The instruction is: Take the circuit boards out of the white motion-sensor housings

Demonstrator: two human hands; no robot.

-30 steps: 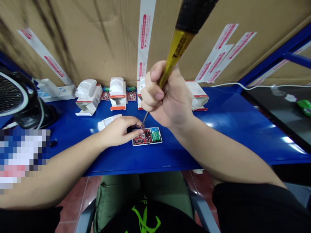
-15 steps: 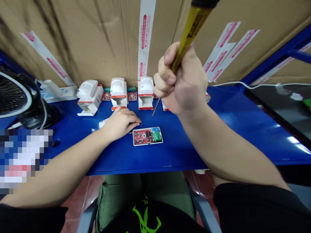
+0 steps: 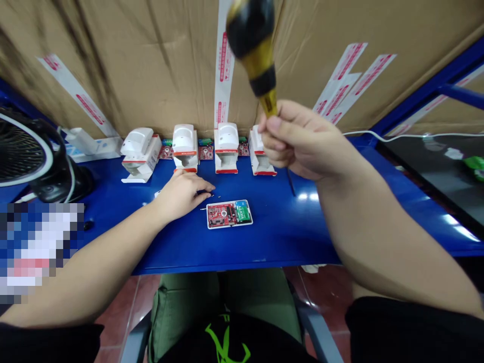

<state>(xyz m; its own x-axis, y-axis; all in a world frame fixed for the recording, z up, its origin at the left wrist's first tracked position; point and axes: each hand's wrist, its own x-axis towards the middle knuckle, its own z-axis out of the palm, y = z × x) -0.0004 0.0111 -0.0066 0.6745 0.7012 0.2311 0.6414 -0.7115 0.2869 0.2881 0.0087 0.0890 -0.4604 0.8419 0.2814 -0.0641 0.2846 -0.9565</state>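
Note:
My right hand [image 3: 302, 143] is closed round a yellow and black screwdriver [image 3: 255, 55], held upright above the blue table [image 3: 340, 212], its thin tip pointing down to the right of the work. An opened sensor base with a red circuit board and a green battery [image 3: 229, 214] lies flat near the table's front edge. My left hand [image 3: 181, 194] rests on the table just left of the board, fingers curled over a white cover, with a small screw [image 3: 212, 196] by the fingertips.
Several white sensor units [image 3: 226, 146] stand on small boxes in a row at the back, before taped cardboard cartons [image 3: 151, 60]. A black fan [image 3: 34, 156] stands at the left. A white cable [image 3: 397, 135] runs along the right. A blurred patch covers the lower left.
My right hand lifted the screwdriver off the board and swung it up and to the right. My left hand drew back from the board to the table beside it.

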